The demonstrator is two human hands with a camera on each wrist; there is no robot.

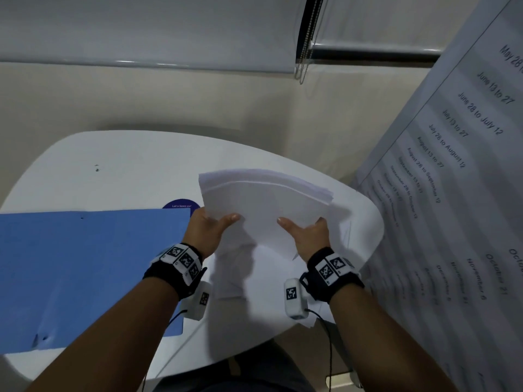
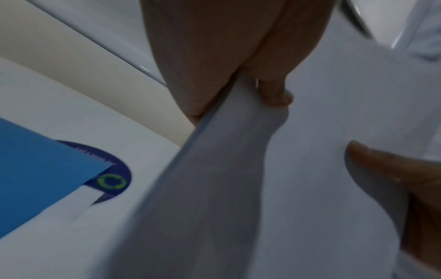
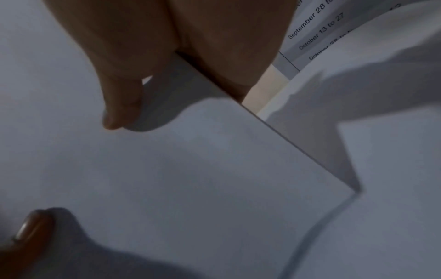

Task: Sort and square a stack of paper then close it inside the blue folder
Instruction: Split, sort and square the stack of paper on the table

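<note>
A stack of white paper is held up off the white table, tilted, with its far edges fanned unevenly. My left hand grips its left edge, thumb on top and fingers beneath; the same paper fills the left wrist view. My right hand grips the right edge the same way, with the paper under its thumb. The blue folder lies flat on the table to the left of my hands; its corner shows in the left wrist view. More white sheets lie on the table below the held stack.
A dark blue round sticker sits on the table, partly under the folder's far right corner. A large printed sheet of date ranges hangs at the right, close to my right arm. A wall and window blinds stand beyond the table.
</note>
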